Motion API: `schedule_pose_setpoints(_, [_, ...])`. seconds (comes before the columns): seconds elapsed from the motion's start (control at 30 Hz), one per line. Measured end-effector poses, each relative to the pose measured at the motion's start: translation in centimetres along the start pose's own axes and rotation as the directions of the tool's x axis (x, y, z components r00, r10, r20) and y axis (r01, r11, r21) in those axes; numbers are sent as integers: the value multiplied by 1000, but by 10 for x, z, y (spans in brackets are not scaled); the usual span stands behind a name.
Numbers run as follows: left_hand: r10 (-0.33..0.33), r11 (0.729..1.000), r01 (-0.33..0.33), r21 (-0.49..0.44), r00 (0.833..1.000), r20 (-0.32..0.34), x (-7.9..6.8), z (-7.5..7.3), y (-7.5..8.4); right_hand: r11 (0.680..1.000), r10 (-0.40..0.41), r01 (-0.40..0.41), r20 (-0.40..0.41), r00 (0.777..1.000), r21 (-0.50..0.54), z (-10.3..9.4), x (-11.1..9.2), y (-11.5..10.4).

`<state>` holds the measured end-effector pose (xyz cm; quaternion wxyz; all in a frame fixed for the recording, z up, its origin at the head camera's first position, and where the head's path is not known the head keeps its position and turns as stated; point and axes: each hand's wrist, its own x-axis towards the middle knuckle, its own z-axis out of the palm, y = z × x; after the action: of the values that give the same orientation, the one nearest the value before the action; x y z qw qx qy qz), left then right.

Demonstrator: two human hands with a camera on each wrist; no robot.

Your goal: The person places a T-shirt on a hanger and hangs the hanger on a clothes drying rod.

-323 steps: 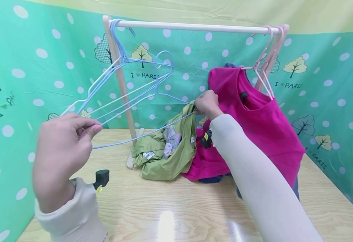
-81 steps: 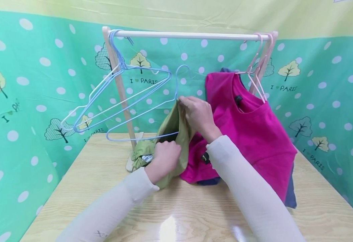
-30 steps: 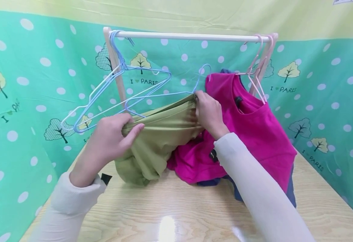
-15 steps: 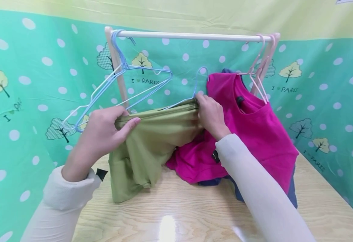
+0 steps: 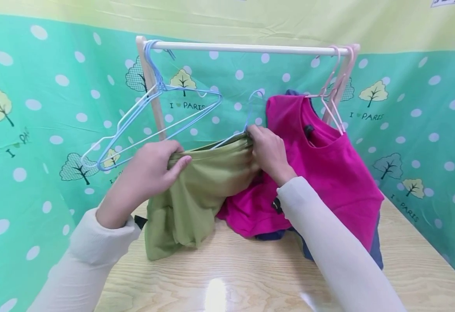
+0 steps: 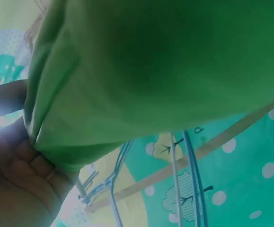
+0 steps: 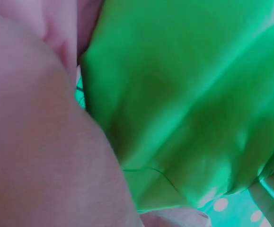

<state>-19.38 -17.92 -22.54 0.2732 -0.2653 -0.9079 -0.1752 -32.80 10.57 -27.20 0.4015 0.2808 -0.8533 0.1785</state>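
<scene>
An olive-green shirt (image 5: 208, 186) hangs stretched between both hands, its lower folds near the tabletop. My left hand (image 5: 147, 169) grips the left end of its open edge, thumb in front. At the other end, my right hand (image 5: 268, 151) pinches the edge beside the neck of a blue wire hanger (image 5: 223, 142). The hanger's hook sticks up above that hand, and its lower part is hidden inside the shirt. Green cloth (image 6: 151, 71) fills much of the left wrist view, with curled fingers at its edge. Cloth also covers most of the right wrist view.
A wooden rack (image 5: 246, 47) stands behind. Blue and white empty hangers (image 5: 133, 112) hang at its left end. On pink hangers (image 5: 334, 93) at the right hangs a magenta shirt (image 5: 328, 173), with dark blue cloth (image 5: 376, 251) behind it. The wooden table (image 5: 250, 277) lies below.
Earlier, the left hand held the hanger while the shirt lay bunched on the table. That hand now grips the shirt's edge, and the hanger sits partly inside. Lately both hands shifted slightly.
</scene>
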Motion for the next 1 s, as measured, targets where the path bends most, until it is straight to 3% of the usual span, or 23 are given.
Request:
schedule_pose_setpoints(0.1, [-46, 999, 45, 15, 995, 93, 2, 5, -2, 998, -49, 49, 10, 999, 29, 0, -2, -1])
schedule_pose_setpoints(0.2, [-81, 997, 77, 30, 986, 146, 1, 9, -5, 996, -74, 73, 19, 997, 48, 0, -3, -1])
schedule_pose_setpoints(0.47, [-178, 984, 178, 14, 973, 149, -9, 14, -9, 999, -35, 34, 24, 999, 39, 2, -6, -1])
schedule_pose_setpoints(0.73, [-346, 936, 351, -27, 932, 111, -32, 15, -10, 1000, 18, -18, -48, 999, 1, 3, -5, 1])
schedule_pose_setpoints(0.9, [-313, 949, 314, -38, 949, 21, -39, 12, -16, 998, 54, -55, -77, 996, -18, 3, -6, 4])
schedule_pose_setpoints(1.0, [-313, 949, 312, -38, 949, -32, -39, 7, -19, 997, 73, -75, -74, 995, -16, 3, -7, 5])
